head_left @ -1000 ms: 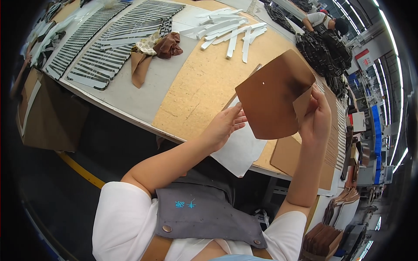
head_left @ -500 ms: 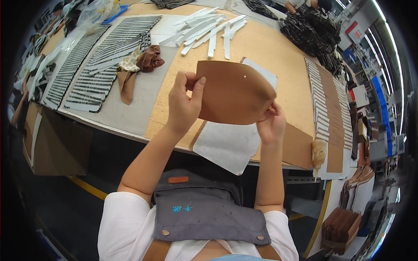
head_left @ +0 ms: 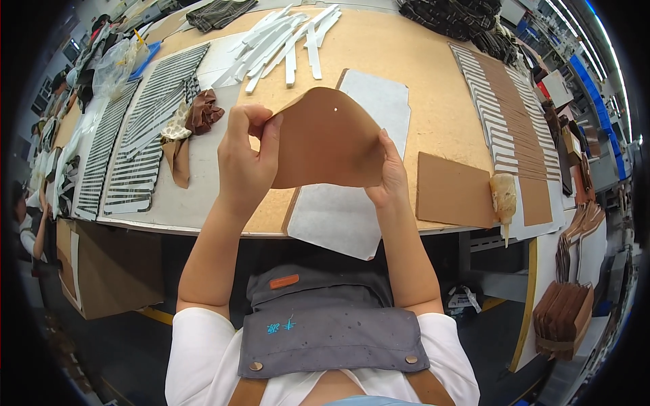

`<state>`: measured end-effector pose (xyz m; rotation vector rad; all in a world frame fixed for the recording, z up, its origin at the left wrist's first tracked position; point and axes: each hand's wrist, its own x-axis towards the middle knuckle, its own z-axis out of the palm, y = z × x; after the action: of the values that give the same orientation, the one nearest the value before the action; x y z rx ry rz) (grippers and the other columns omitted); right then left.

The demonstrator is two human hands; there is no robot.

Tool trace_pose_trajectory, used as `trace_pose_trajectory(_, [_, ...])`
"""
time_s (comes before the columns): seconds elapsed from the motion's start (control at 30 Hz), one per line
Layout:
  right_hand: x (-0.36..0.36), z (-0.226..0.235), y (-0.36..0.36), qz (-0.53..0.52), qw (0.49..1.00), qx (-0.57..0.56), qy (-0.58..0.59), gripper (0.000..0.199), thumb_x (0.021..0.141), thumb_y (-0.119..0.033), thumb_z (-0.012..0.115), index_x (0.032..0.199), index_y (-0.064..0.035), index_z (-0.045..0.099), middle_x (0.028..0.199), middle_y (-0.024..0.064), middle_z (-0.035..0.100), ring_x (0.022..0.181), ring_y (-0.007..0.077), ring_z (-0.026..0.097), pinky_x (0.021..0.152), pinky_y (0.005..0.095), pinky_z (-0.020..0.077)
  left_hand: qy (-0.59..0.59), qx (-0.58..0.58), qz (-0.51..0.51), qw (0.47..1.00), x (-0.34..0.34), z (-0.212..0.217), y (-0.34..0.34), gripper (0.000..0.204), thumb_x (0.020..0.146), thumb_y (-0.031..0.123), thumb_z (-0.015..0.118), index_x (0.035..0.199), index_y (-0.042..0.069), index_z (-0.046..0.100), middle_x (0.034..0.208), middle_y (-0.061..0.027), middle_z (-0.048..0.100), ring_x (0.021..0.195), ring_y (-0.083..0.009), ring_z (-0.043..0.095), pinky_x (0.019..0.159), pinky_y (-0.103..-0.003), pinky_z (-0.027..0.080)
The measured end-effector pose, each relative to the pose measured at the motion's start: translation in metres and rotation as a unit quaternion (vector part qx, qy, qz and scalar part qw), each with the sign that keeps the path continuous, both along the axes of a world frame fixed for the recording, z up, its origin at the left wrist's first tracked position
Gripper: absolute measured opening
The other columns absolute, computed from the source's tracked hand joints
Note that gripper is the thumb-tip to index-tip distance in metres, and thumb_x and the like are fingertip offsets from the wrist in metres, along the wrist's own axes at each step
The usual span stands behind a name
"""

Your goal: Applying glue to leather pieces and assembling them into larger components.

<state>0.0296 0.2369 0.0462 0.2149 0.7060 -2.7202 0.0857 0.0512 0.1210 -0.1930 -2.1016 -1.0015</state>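
A brown leather-like panel (head_left: 325, 145) is held up in the air between both hands, bowed so that its top edge arches. My left hand (head_left: 249, 152) pinches its left edge, thumb on the near face. At the right edge, my right hand (head_left: 389, 172) grips the same panel with its thumb on the near side and the other fingers mostly behind. Below and behind it lies a sheet with a whitish face (head_left: 335, 220), overhanging the table's front edge. Another pale sheet (head_left: 379, 101) shows beyond the panel. A flat brown panel (head_left: 453, 189) rests to the right of my right hand.
A glue bottle (head_left: 503, 199) with a thin nozzle tips over the front edge. White strips (head_left: 288, 44) are heaped at the back. Striped boards (head_left: 152, 135) lie left, beside crumpled brown scraps (head_left: 203, 111). More strips and brown pieces (head_left: 504, 108) lie right. A cardboard box (head_left: 115, 267) stands below left.
My view has turned, so the table has shifted left in it. The held panel has changed its tilt and now arches more. Both hands keep hold of it.
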Motion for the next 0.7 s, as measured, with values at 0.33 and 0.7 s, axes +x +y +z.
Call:
trace_pose_trajectory(0.33, [-0.007, 0.013, 0.035, -0.147, 0.952, 0.253, 0.095, 0.024, 0.087, -0.012, 0.057, 0.109, -0.0015, 0.053, 0.095, 0.0079, 0.061, 0.091, 0.0136, 0.057, 0.079, 0.0260, 0.0473, 0.020, -0.023, -0.027, 0.999, 0.022, -0.031, 0.003, 0.012, 0.082, -0.004, 0.056, 0.093, 0.000, 0.052, 0.079, -0.0092, 0.056, 0.065, -0.0178, 0.057, 0.059, -0.028, 0.047])
trace_pose_trajectory(0.7, [-0.026, 0.056, 0.135, -0.203, 0.812, 0.486, 0.252, 0.016, 0.085, -0.004, 0.059, 0.101, 0.0002, 0.059, 0.094, 0.0053, 0.062, 0.086, 0.0100, 0.057, 0.080, 0.0223, 0.0439, -0.130, -0.054, -0.239, 0.961, 0.059, -0.056, 0.066, 0.035, 0.077, -0.007, 0.055, 0.112, -0.007, 0.053, 0.095, -0.0158, 0.052, 0.078, -0.0268, 0.057, 0.067, -0.032, 0.048])
